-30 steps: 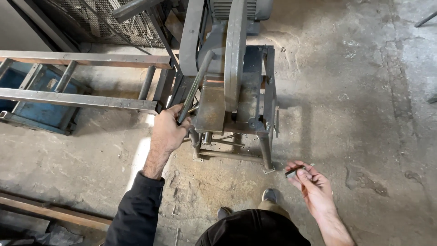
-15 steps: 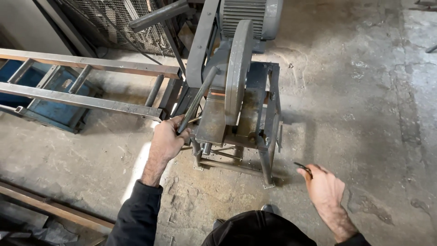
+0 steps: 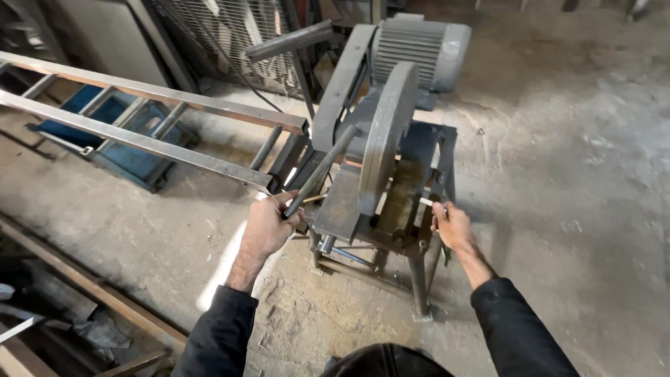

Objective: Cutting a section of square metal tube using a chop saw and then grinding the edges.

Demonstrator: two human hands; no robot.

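Head view: my left hand (image 3: 267, 227) has its grip closed around the lower end of the grey lever bar (image 3: 322, 169), left of the chop saw (image 3: 380, 150). My right hand (image 3: 452, 225) is at the saw's right side, grip pinching a thin metal rod (image 3: 430, 202) beside the frame. Long steel rails (image 3: 150, 115) run off left of the saw.

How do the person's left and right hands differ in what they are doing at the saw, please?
The left hand is wrapped around a long, slanted grey lever; the right hand pinches a short, thin rod. The left hand is at the saw's left front corner, while the right hand is at the right side of its stand. Both are bare, with dark sleeves, and both are closed on metal.
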